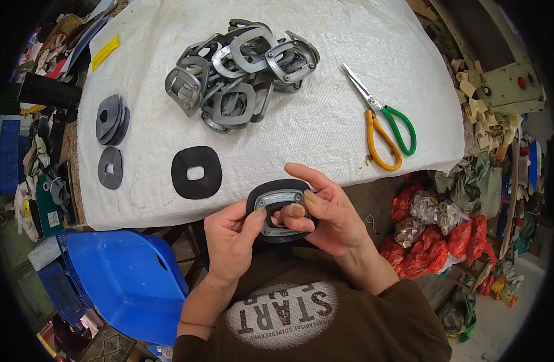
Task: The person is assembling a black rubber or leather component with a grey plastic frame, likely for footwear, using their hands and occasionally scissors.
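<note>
Just off the near edge of the table, both my hands hold a grey metal frame (266, 200) set against a black rounded-square pad (271, 186). My left hand (232, 238) pinches its left side, thumb on the metal. My right hand (334, 220) grips the right side; some of its fingers poke through the central opening and the index finger is raised above the rim. Left of my hands, a black pad with a square hole (196, 189) lies flat on the white sheet. A heap of similar grey frames (235, 105) rests farther back.
Scissors (373, 105) with one orange and one green handle lie open at the right of the white-covered table (325, 136). Stacked grey pads (110, 120) and a yellow strip (105, 52) are at the left. A blue tub (123, 271) stands below left; red plastic bags (425, 256) are below right.
</note>
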Motion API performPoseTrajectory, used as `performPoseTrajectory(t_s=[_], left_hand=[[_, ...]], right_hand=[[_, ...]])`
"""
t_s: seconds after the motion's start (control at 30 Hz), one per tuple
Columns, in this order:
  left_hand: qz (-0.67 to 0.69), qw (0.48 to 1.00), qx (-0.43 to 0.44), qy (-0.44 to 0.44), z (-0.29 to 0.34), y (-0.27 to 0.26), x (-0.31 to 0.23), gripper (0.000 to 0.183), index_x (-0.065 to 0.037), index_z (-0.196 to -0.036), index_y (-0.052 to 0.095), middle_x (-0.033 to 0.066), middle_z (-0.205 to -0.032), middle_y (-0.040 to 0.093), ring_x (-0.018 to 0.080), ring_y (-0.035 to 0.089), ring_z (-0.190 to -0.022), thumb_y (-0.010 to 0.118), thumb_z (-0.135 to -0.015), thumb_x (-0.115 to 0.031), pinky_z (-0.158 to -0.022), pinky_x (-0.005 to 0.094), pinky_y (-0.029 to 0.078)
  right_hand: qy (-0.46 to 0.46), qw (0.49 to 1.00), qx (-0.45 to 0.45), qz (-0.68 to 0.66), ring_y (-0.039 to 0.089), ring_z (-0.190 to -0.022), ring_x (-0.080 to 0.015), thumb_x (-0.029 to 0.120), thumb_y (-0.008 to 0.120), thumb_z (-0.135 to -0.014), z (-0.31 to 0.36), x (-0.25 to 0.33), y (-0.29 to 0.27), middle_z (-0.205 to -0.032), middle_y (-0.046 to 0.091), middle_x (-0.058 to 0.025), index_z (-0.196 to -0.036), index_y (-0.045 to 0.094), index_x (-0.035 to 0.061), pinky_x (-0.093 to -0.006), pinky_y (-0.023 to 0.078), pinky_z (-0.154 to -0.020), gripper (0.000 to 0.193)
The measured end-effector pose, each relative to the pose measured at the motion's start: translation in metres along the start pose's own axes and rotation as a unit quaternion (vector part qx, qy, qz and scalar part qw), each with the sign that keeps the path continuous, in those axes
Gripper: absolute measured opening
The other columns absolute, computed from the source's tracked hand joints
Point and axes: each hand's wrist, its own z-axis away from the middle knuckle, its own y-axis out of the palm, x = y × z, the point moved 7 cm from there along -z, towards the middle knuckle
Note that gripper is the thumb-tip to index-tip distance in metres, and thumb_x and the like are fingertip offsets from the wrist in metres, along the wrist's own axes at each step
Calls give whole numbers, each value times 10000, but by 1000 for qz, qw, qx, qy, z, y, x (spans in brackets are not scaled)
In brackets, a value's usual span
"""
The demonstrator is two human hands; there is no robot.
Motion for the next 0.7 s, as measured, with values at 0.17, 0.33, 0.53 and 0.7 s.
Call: performPoseTrajectory(t_s=[0.17, 0.33, 0.53, 0.7], left_hand=[[1, 1000, 1, -10, 1, 6, 0, 161, 73, -930, 612, 28, -775, 607, 35, 507, -681, 521, -875, -47, -582, 168, 396], [-11, 1000, 16, -6, 5, 12, 2, 152, 75, -927, 605, 29, -776, 602, 36, 507, -683, 521, -871, -39, -589, 170, 404], [-38, 999, -11, 6, 2, 9, -6, 140, 76, -927, 603, 17, -771, 588, 21, 476, -668, 534, -860, -25, -572, 159, 381], [-47, 998, -32, 22, 3, 5, -9, 136, 74, -910, 605, -3, -760, 569, 10, 445, -640, 542, -857, -34, -541, 157, 361]], right_hand=[[15, 999, 28, -28, 405, -557, -130, 390, 377, -935, 0, 4, 8, -722, 507, -84, -1339, 325, 66, -337, 423, -796, 521], [80, 987, 82, -115, 336, -512, -131, 457, 275, -942, 3, -8, -5, -614, 442, -54, -1325, 340, 61, -286, 393, -661, 554], [68, 997, -15, -13, 509, -638, -196, 382, 338, -943, 1, 7, 5, -710, 535, -97, -1332, 311, 27, -316, 443, -742, 528], [-93, 963, -39, 252, 526, -944, -140, 199, 473, -910, 8, 24, -12, -1039, 563, -90, -1319, 326, 12, -283, 398, -862, 473]])
